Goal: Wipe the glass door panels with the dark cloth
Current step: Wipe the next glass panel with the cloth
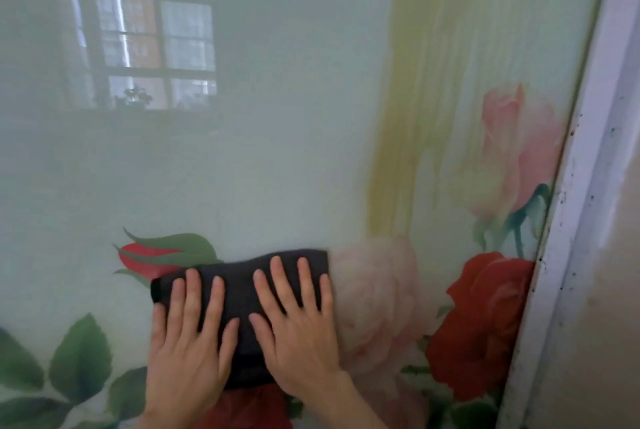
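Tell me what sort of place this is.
Likely a room in a home: a glass door panel printed with roses, its white frame, and a window with a plant reflected in it.

white frame [575, 186] – dark specks | beige wall [609, 307] | reflected window [145, 47]

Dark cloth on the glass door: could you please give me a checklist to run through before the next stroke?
1. Cloth lies flat against the glass: ok.
2. Left hand presses it, fingers straight: ok.
3. Right hand presses it likewise: ok.
4. Gap between cloth and white frame: ok.
5. Frame free of dark specks: not ok.
6. Cloth damp: cannot tell.
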